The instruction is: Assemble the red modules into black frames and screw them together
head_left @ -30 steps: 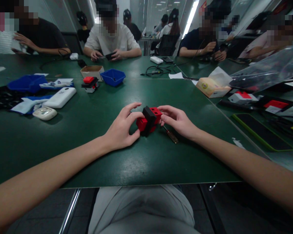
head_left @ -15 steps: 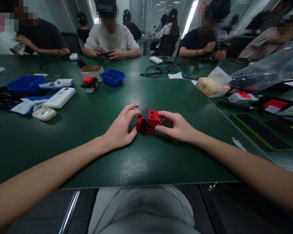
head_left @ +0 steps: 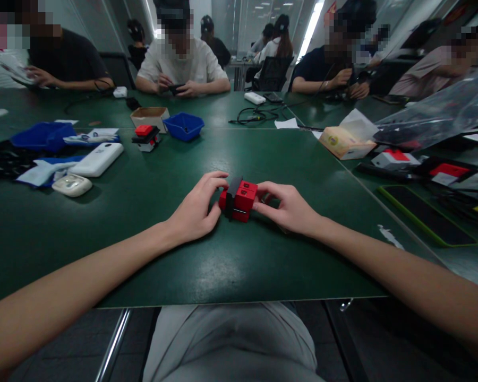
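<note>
Between my two hands, on or just above the green table point(head_left: 171, 276), is a red block-like device point(head_left: 247, 197) with a black band point(head_left: 233, 195) round it and small dark slots on its upper face. My left hand point(head_left: 199, 209) grips its left end with fingers and thumb. On the right end, the fingertips and thumb of my right hand point(head_left: 284, 207) close on the red part. The device sits slightly tilted; its underside is hidden.
To the left lie a white power bank point(head_left: 99, 159), a white mouse-like object point(head_left: 72, 185) and a blue tray point(head_left: 43, 137). Farther back are a blue bin point(head_left: 184, 126), a cardboard box point(head_left: 149, 118) and a red-black-white device point(head_left: 145, 138). A tissue pack point(head_left: 346, 142) stands right. People sit opposite.
The red device has turned a little and shifted slightly left, showing more of its front side. Both hands stay on it. A person at the far left has moved the item in hand.
</note>
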The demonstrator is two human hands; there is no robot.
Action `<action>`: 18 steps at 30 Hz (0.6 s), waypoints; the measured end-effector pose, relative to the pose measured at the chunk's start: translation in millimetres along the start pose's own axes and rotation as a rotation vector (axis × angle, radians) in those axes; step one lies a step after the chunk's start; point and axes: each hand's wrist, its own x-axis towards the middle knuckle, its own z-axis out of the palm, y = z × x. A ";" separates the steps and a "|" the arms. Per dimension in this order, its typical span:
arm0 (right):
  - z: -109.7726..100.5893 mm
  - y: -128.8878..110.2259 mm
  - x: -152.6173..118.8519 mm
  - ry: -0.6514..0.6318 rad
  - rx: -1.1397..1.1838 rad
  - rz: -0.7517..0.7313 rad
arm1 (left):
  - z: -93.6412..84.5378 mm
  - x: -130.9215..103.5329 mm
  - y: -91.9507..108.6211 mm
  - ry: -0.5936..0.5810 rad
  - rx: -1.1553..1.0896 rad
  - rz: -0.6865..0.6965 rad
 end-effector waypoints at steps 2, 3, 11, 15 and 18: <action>1.5 -0.7 0.5 0.009 -0.006 -0.015 | -0.8 0.4 -0.5 0.005 -0.002 -0.006; 2.5 -0.7 0.5 0.014 -0.006 -0.021 | -1.3 0.6 -0.8 0.004 -0.003 -0.009; 4.4 0.4 -0.5 0.006 -0.031 -0.068 | -3.2 1.5 -2.8 -0.012 -0.002 -0.026; 2.1 0.5 -0.1 0.023 -0.054 -0.095 | -4.2 2.3 -3.1 -0.014 -0.012 -0.033; 2.4 3.3 0.6 0.080 -0.071 -0.063 | -3.9 2.7 -3.2 -0.015 -0.016 -0.032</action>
